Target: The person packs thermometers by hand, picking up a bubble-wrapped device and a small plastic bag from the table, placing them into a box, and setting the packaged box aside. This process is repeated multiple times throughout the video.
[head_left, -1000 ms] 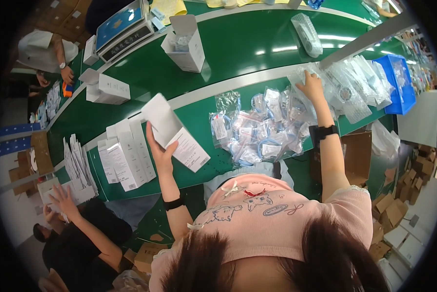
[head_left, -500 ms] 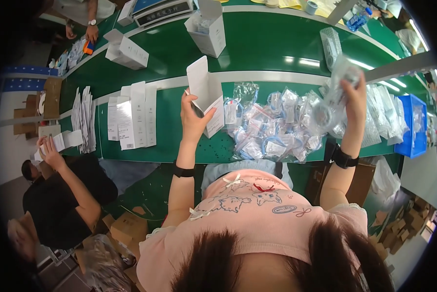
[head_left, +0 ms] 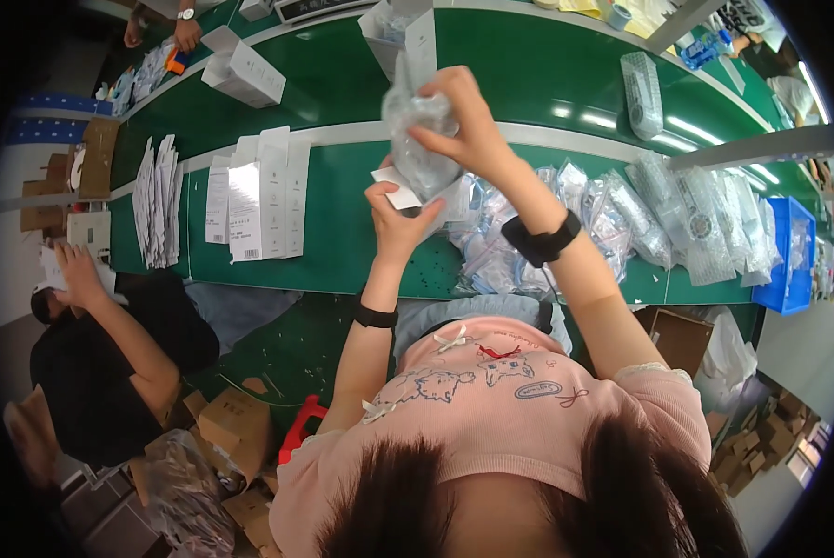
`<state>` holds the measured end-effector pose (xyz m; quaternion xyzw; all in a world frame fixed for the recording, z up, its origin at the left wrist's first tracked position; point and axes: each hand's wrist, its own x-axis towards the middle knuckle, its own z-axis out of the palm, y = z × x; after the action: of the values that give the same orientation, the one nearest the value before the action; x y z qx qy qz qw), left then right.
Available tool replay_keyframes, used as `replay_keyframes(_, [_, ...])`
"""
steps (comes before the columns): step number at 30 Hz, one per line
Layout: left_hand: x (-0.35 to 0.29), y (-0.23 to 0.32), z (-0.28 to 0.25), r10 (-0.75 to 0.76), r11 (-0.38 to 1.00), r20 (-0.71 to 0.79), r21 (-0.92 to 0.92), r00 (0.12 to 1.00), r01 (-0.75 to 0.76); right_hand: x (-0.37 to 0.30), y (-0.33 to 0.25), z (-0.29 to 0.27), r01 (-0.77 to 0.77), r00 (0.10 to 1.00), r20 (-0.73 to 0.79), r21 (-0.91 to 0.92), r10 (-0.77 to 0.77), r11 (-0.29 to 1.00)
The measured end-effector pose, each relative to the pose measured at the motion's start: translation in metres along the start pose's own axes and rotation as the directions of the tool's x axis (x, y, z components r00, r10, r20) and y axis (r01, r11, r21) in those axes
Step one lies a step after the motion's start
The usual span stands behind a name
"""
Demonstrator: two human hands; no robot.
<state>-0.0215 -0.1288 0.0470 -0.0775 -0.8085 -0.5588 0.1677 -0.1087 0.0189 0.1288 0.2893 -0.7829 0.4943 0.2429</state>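
My left hand (head_left: 398,226) is closed around an open white box (head_left: 400,192) at the middle of the green bench. My right hand (head_left: 471,119) pinches a clear bubble-wrap package (head_left: 419,139) from above. The package is upright over the box mouth, its lower end at the opening; how far inside it reaches is hidden. What the wrap contains is blurred. To the right of the box lies a pile of small clear bags (head_left: 501,256) with blue and white contents, partly behind my right forearm.
Flattened white cartons (head_left: 266,200) lie left of my hands. Bubble-wrapped packages (head_left: 705,219) are lined up at right, beside a blue bin (head_left: 789,256). Two open white boxes stand on the far bench, one filled box (head_left: 417,42) among them. A co-worker's hand (head_left: 80,270) is at far left.
My right hand has swung left with the bubble-wrap package, from above the right side of the bench to the box mouth. My left hand still holds the box, now tilted and slightly right.
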Motion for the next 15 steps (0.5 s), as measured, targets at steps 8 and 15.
replay_keyframes(8, [0.012,0.003,-0.033,0.133,0.967,-0.189,-0.189,0.973,-0.169,-0.037,0.003,-0.016,-0.273,0.962,0.08,0.241,0.261,0.931])
replay_keyframes(15, [-0.021,-0.03,-0.043,0.076,0.997,-0.088,-0.014,0.993,-0.078,-0.118,0.057,0.034,-0.069,0.657,0.499,-0.707,0.565,0.704])
